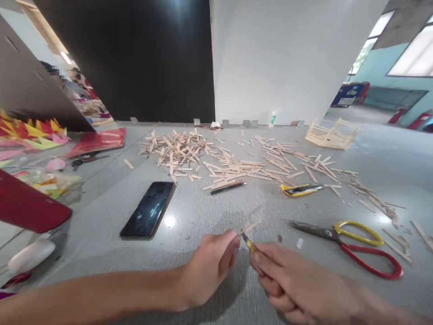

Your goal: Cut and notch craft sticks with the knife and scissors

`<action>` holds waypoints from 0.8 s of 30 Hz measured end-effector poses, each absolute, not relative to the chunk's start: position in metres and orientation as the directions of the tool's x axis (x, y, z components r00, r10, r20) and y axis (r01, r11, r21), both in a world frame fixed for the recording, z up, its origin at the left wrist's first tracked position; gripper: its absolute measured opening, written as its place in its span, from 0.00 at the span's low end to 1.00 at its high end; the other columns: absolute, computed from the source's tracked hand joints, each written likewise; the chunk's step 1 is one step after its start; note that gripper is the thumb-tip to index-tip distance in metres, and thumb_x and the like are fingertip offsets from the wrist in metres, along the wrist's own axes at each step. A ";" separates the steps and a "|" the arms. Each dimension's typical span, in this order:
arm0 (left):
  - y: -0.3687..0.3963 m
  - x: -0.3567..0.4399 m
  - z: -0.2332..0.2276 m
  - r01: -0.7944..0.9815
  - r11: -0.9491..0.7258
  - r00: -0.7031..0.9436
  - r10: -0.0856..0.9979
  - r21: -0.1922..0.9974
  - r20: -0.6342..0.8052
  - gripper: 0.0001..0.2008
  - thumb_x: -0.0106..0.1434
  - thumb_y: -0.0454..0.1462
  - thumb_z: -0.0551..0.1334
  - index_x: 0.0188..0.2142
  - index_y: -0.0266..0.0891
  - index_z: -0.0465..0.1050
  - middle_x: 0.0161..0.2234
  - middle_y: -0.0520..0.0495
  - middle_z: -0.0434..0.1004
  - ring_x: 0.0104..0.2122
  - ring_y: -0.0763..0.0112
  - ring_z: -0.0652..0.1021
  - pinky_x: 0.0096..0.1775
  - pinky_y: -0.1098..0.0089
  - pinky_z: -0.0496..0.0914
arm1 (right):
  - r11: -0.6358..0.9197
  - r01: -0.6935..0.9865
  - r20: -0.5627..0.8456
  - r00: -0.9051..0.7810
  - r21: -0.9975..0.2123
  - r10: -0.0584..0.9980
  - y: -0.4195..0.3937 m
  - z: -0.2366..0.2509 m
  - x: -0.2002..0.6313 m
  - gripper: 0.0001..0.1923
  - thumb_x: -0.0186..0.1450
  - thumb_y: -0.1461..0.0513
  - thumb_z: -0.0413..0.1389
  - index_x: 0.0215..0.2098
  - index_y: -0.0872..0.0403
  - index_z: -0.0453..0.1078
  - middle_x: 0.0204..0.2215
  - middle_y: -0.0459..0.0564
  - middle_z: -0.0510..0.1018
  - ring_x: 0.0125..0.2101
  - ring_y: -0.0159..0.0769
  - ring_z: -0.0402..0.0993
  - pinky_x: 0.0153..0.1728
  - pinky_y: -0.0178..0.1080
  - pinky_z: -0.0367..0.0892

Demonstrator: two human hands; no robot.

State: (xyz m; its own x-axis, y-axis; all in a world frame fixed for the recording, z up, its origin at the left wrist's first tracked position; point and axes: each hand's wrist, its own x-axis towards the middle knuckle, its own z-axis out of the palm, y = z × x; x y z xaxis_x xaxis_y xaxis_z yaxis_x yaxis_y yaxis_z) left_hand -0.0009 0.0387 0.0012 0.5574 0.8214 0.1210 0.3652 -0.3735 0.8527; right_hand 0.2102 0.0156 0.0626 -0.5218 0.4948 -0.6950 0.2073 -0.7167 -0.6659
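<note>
My left hand (pixel 211 266) pinches a thin wooden stick (pixel 250 226), whose free end points up and to the right. My right hand (pixel 291 280) is closed around a small knife with a brass-coloured handle (pixel 251 245). Its dark blade lies against or very near the stick, close to my left fingertips; I cannot tell whether it cuts in. Scissors (pixel 329 232) with one yellow and one red handle lie to the right of my right hand. Beyond both hands rest a black pen-like tool (pixel 228 188) and a yellow utility knife (pixel 300 189).
Loose wooden sticks (pixel 233 167) are scattered across the table's far half. A stick-built frame (pixel 333 134) stands at the back right. On the left are a phone (pixel 148 210), a red cylinder (pixel 30 203), a white mouse-like object (pixel 32 255) and folded coloured paper (pixel 32 131). Upright panels (pixel 270 58) border the back.
</note>
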 end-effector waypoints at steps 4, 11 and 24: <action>0.039 -0.001 0.002 0.365 -0.383 0.572 0.811 0.849 0.119 0.17 0.76 0.39 0.47 0.28 0.43 0.56 0.21 0.56 0.64 0.21 0.74 0.66 0.27 0.73 0.60 | -0.725 0.235 -0.713 -0.522 -0.647 0.467 0.017 0.063 0.212 0.13 0.78 0.49 0.48 0.40 0.47 0.57 0.23 0.34 0.57 0.16 0.23 0.41 0.14 0.25 0.43; 0.040 -0.001 0.001 0.362 -0.383 0.579 0.807 0.850 0.117 0.16 0.77 0.39 0.47 0.29 0.43 0.58 0.21 0.56 0.65 0.21 0.74 0.67 0.28 0.73 0.61 | -0.710 0.330 -0.736 -0.555 -0.622 0.386 0.029 0.069 0.217 0.16 0.82 0.56 0.39 0.35 0.48 0.53 0.21 0.34 0.55 0.16 0.23 0.37 0.11 0.23 0.42; 0.040 0.003 0.000 0.396 -0.385 0.567 0.817 0.834 0.108 0.16 0.76 0.39 0.46 0.29 0.44 0.55 0.20 0.57 0.61 0.20 0.74 0.63 0.26 0.72 0.58 | -0.743 0.317 -0.760 -0.528 -0.590 0.378 0.033 0.061 0.215 0.16 0.81 0.54 0.42 0.35 0.48 0.55 0.21 0.34 0.55 0.16 0.23 0.39 0.13 0.26 0.39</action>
